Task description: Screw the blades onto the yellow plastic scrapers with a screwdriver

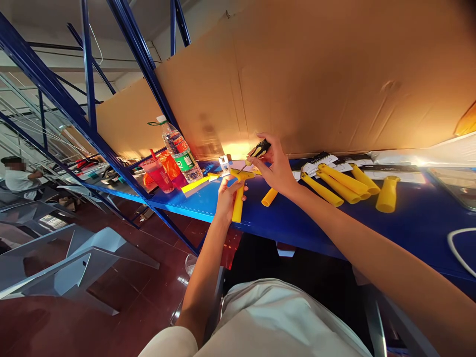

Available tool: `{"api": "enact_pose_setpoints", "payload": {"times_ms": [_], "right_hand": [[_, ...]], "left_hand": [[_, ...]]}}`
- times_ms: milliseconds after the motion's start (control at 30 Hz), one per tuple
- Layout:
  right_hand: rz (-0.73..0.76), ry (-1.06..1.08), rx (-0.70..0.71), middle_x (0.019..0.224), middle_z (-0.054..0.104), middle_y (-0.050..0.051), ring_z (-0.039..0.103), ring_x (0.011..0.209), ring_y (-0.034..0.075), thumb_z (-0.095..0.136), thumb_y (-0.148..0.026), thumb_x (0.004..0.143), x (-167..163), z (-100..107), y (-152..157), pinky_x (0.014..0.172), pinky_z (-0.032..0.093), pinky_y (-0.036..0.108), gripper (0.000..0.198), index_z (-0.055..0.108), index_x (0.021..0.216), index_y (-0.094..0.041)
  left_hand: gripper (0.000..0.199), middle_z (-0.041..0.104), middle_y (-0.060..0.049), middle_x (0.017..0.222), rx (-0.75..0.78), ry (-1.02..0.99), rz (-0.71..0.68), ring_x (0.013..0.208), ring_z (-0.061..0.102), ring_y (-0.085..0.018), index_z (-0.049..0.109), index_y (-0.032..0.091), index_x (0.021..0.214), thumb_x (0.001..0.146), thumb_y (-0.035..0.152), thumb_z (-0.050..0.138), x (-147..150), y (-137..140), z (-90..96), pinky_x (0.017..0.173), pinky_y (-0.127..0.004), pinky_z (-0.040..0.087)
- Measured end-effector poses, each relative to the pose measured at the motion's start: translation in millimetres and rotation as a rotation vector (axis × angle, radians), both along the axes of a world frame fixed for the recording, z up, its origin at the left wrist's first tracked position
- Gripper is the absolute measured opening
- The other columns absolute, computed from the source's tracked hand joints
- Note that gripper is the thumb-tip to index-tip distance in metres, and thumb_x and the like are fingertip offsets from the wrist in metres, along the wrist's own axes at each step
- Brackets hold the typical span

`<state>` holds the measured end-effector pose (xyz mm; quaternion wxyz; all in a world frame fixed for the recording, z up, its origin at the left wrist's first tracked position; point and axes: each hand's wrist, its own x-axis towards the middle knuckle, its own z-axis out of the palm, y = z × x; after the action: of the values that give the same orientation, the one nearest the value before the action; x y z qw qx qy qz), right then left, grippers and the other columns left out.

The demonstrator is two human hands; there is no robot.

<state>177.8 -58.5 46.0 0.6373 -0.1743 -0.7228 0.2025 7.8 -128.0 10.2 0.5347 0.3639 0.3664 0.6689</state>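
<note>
In my left hand (226, 198) is a yellow plastic handle (238, 207) with a wide head, held upright over the front part of the blue table, with my fingers wrapped round its shaft. My right hand (274, 166) grips a screwdriver (259, 148) by its black and yellow grip. Its shaft slants down to the left, and the tip is at the head of the yellow handle; whether it touches a screw is too small to see. Another yellow handle (269, 197) lies just below my right hand. A yellow piece (201, 184) rests on the table left of my left hand.
Several yellow handles (344, 182) lie on the right among black-and-white cards (394, 171). A plastic bottle (182, 153) and a red cup (159, 173) stand by the blue rack post (163, 101). Cardboard (316, 74) walls the back. A person (20, 178) sits far left.
</note>
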Motion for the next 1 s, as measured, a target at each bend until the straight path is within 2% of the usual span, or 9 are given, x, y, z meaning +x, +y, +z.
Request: {"api": "enact_pose_setpoints", "payload": {"times_ms": [133,267,467,667,833,1000], "right_hand": [[-0.045,0.036,-0.002,0.113,0.077,0.008,0.082,0.094,0.032,0.066,-0.081,0.098,0.0,-2.6,4.4,0.087,0.073,0.057,0.075,0.049,0.154,-0.035],[-0.091,0.137,0.009,0.122,0.072,0.011,0.082,0.106,0.034,0.064,-0.079,0.101,-3.0,-6.9,9.0,0.086,0.073,0.055,0.075,0.043,0.158,-0.034],[-0.117,0.256,-0.053,0.111,0.074,0.006,0.082,0.098,0.029,0.073,-0.072,0.099,2.2,-11.3,17.6,0.086,0.072,0.051,0.072,0.044,0.152,-0.032],[-0.183,0.031,-0.096,0.104,0.078,0.006,0.08,0.086,0.031,0.078,-0.07,0.095,5.4,-30.5,31.5,0.087,0.069,0.056,0.071,0.053,0.146,-0.028],[-0.198,-0.181,-0.135,0.108,0.08,0.008,0.08,0.093,0.035,0.071,-0.06,0.101,0.2,-41.2,31.1,0.096,0.065,0.059,0.06,0.054,0.148,-0.027],[-0.201,-0.232,-0.141,0.107,0.08,0.008,0.079,0.093,0.035,0.069,-0.054,0.102,0.4,-43.0,31.1,0.097,0.064,0.058,0.056,0.053,0.148,-0.027]], "left_hand": [[0.059,0.075,-0.003,0.103,0.016,-0.006,0.004,0.076,0.072,-0.015,0.058,0.025,0.116,0.07,0.019,0.095,0.8,0.0,-0.5,0.052,-0.023,0.041],[0.06,0.075,-0.002,0.104,0.05,-0.05,0.06,0.078,0.073,-0.015,0.057,0.026,0.116,0.07,0.019,0.095,2.4,-0.2,-1.1,0.053,-0.023,0.042],[0.059,0.074,0.0,0.102,0.092,-0.114,0.157,0.077,0.072,-0.015,0.057,0.028,0.116,0.071,0.022,0.096,0.9,-2.3,-1.0,0.053,-0.023,0.043],[0.062,0.074,0.0,0.102,0.144,-0.16,0.177,0.075,0.071,-0.014,0.058,0.028,0.116,0.07,0.021,0.098,0.7,-2.6,0.3,0.052,-0.023,0.044],[0.062,0.074,0.001,0.099,0.163,-0.162,0.126,0.074,0.072,-0.015,0.056,0.028,0.113,0.069,0.02,0.099,2.1,-2.8,-0.3,0.052,-0.023,0.043],[0.06,0.074,0.001,0.098,0.157,-0.17,0.121,0.073,0.072,-0.015,0.056,0.029,0.113,0.071,0.019,0.097,2.1,-3.0,-0.3,0.052,-0.024,0.041]]}}
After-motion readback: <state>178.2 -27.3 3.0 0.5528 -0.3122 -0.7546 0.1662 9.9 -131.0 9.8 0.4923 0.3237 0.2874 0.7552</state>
